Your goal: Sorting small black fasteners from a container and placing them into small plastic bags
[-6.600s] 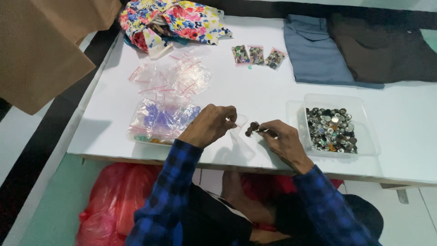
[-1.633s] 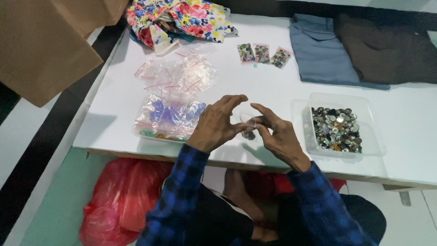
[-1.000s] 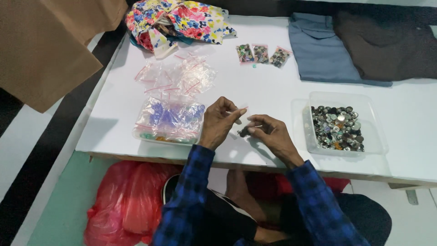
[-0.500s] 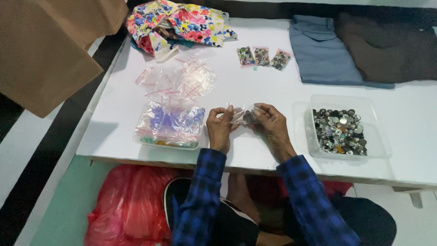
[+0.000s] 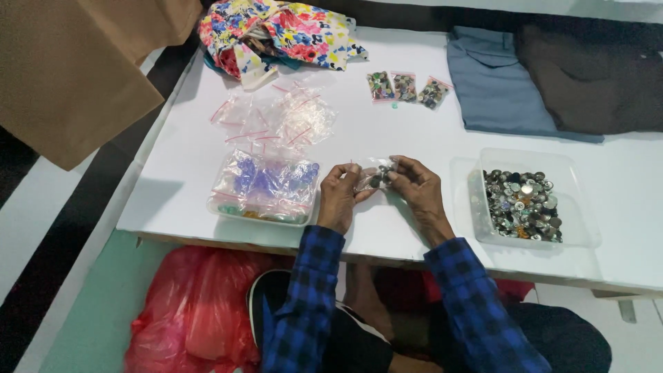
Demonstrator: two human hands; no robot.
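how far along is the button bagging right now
Three filled small bags already lie at the far side of the table. The left hand and right hand together hold a clear bag with a few dark buttons in it. The clear tub holds many buttons, and loose empty bags remain, so most looks undone.

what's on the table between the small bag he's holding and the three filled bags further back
Nothing in the head view: between the small clear bag held in both hands and the three filled bags there is only bare white table.
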